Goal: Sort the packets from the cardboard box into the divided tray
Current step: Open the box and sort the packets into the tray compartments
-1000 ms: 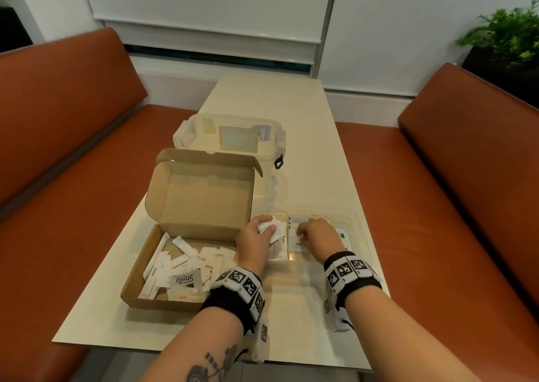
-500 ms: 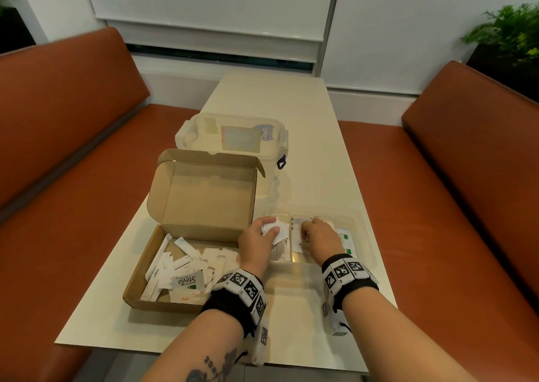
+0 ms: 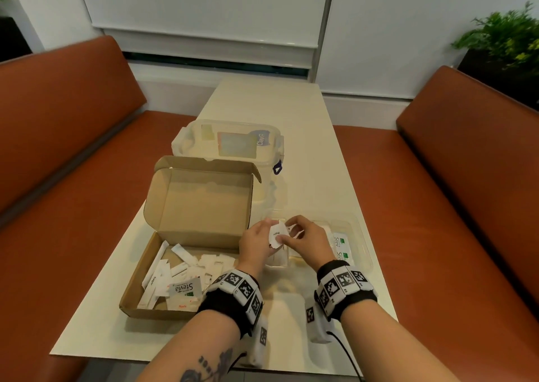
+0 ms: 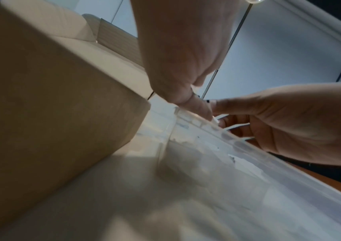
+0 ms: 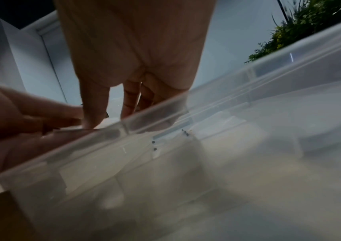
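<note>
The open cardboard box [image 3: 137, 282] lies at the table's near left with several white packets [image 3: 186, 273] inside, one marked Stevia [image 3: 184, 289]. The clear divided tray [image 3: 364, 247] sits to its right; Stevia packets [image 3: 339, 241] lie in its right compartment. Just over the tray's left end my left hand [image 3: 262, 235] grips a few small white packets [image 3: 276, 232]. My right hand [image 3: 287, 232] pinches one of them with thumb and forefinger. In the left wrist view the fingertips of my left hand [image 4: 196, 104] meet the right hand [image 4: 279, 124] above the tray rim [image 4: 248, 146].
A clear lidded container [image 3: 230, 145] stands behind the box's raised lid [image 3: 201, 206]. Orange benches [image 3: 73, 148] flank the narrow table [image 3: 268, 104] on both sides. A potted plant [image 3: 501, 40] is at the far right.
Both hands have risen off the tray compartments and come together. The right hand moved left and now pinches a packet in the left hand's bunch.
</note>
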Demonstrator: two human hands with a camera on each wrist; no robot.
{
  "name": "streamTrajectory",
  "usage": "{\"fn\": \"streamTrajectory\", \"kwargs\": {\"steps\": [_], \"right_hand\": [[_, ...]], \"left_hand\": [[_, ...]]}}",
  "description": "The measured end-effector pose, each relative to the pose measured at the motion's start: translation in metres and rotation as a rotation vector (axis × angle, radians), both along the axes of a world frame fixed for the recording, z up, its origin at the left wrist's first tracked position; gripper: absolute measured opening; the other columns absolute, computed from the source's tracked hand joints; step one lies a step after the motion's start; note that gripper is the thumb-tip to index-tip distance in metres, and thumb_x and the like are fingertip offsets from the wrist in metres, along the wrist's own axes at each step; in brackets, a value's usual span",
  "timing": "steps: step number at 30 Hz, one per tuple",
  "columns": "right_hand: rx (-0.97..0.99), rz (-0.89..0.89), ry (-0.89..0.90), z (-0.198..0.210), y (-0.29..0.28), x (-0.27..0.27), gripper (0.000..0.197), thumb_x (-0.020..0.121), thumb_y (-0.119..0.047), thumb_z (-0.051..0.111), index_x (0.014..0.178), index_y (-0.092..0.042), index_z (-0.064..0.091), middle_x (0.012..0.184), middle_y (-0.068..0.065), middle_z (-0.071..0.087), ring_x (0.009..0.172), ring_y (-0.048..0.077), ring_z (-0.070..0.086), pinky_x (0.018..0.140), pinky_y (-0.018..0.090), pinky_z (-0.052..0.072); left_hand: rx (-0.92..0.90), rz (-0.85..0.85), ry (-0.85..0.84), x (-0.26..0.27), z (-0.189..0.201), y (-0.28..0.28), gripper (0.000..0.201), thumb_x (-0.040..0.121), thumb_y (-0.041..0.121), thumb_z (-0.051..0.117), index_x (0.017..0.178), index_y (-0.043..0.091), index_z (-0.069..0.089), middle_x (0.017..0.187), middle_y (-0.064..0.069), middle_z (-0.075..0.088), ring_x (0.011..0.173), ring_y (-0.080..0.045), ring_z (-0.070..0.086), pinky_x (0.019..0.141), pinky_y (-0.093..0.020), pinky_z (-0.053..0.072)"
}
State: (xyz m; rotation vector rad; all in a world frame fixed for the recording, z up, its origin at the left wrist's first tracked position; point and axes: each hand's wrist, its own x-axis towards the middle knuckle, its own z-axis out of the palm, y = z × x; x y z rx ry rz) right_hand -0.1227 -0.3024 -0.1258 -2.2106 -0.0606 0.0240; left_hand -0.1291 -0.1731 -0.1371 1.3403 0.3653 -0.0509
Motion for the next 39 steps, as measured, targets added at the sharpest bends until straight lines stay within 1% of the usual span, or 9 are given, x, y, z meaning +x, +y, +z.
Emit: {"fn": "streamTrajectory", "kwargs": {"steps": [3,6,9,13,19,23,26,32,39], "right_hand": [[0.002,-0.013,-0.020,0.002,-0.005,0.000,0.024,0.072,-0.028,0.078,0.092,-0.028,0.065,0.078,-0.008,0.058,0.064,0.005,0.050,0.062,0.016,0.042],[0.072,-0.059,-0.019,0.005,-0.008,0.000,0.017,0.073,-0.018,0.077,0.079,-0.027,0.063,0.080,-0.005,0.062,0.063,0.012,0.053,0.066,0.030,0.051],[0.121,-0.107,-0.047,0.006,-0.010,0.000,0.018,0.077,-0.014,0.072,0.068,-0.025,0.060,0.069,-0.009,0.062,0.062,0.010,0.053,0.062,0.023,0.044],[0.225,-0.158,-0.065,0.011,-0.014,0.002,0.011,0.082,-0.014,0.069,0.074,-0.018,0.063,0.072,-0.002,0.066,0.067,0.010,0.057,0.065,0.019,0.045],[0.094,0.026,0.038,0.034,-0.031,0.011,0.013,0.088,-0.017,0.063,0.095,-0.014,0.073,0.081,-0.007,0.068,0.071,-0.004,0.057,0.061,0.006,0.040],[-0.043,0.161,0.135,0.039,-0.028,0.014,0.013,0.086,-0.018,0.066,0.095,-0.013,0.074,0.080,-0.007,0.068,0.071,-0.004,0.057,0.063,0.008,0.039],[-0.020,0.115,0.125,0.034,-0.021,0.012,0.008,0.084,-0.017,0.068,0.091,-0.014,0.070,0.070,-0.006,0.064,0.064,0.002,0.056,0.059,0.013,0.041],[0.190,-0.034,0.183,0.018,-0.015,0.004,0.015,0.079,-0.011,0.074,0.081,-0.010,0.058,0.065,0.005,0.060,0.058,0.017,0.056,0.051,0.020,0.048],[-0.244,-0.061,0.130,0.019,-0.036,0.016,0.009,0.080,-0.014,0.072,0.078,-0.006,0.071,0.077,0.004,0.067,0.069,0.012,0.057,0.065,0.018,0.044]], "left_hand": [[-0.119,-0.056,0.072,0.002,0.005,-0.001,0.017,0.092,0.010,0.052,0.096,0.013,0.069,0.100,-0.010,0.061,0.094,-0.024,0.060,0.081,-0.042,0.055],[-0.109,-0.113,0.081,0.001,0.006,-0.004,0.033,0.085,-0.004,0.043,0.094,0.015,0.069,0.098,-0.011,0.062,0.094,-0.026,0.061,0.081,-0.037,0.055],[-0.016,-0.184,0.028,-0.003,0.005,-0.008,0.040,0.081,-0.012,0.043,0.100,0.013,0.067,0.094,-0.011,0.063,0.092,-0.024,0.062,0.080,-0.033,0.056],[0.044,-0.177,0.010,-0.002,0.002,-0.007,0.038,0.082,-0.014,0.044,0.109,0.007,0.062,0.097,-0.014,0.061,0.097,-0.028,0.062,0.078,-0.031,0.057],[0.091,-0.141,-0.016,0.002,-0.001,-0.003,0.032,0.085,-0.010,0.044,0.101,0.011,0.063,0.088,-0.011,0.056,0.078,-0.018,0.059,0.065,-0.022,0.057],[0.134,-0.205,-0.044,0.002,-0.005,-0.004,0.016,0.091,0.013,0.059,0.105,0.009,0.067,0.097,-0.011,0.067,0.088,-0.018,0.064,0.069,-0.026,0.058],[0.218,-0.197,-0.076,0.002,-0.006,-0.004,0.008,0.090,0.017,0.062,0.091,0.018,0.070,0.091,-0.006,0.069,0.085,-0.019,0.066,0.073,-0.034,0.059],[0.158,-0.090,-0.097,0.004,-0.006,-0.004,0.016,0.091,0.009,0.060,0.081,0.020,0.067,0.078,-0.001,0.064,0.072,-0.010,0.063,0.064,-0.027,0.058],[0.179,-0.025,-0.069,0.008,-0.013,-0.003,0.008,0.090,0.008,0.061,0.091,0.012,0.068,0.082,0.001,0.058,0.076,-0.010,0.058,0.066,-0.025,0.058]]}}
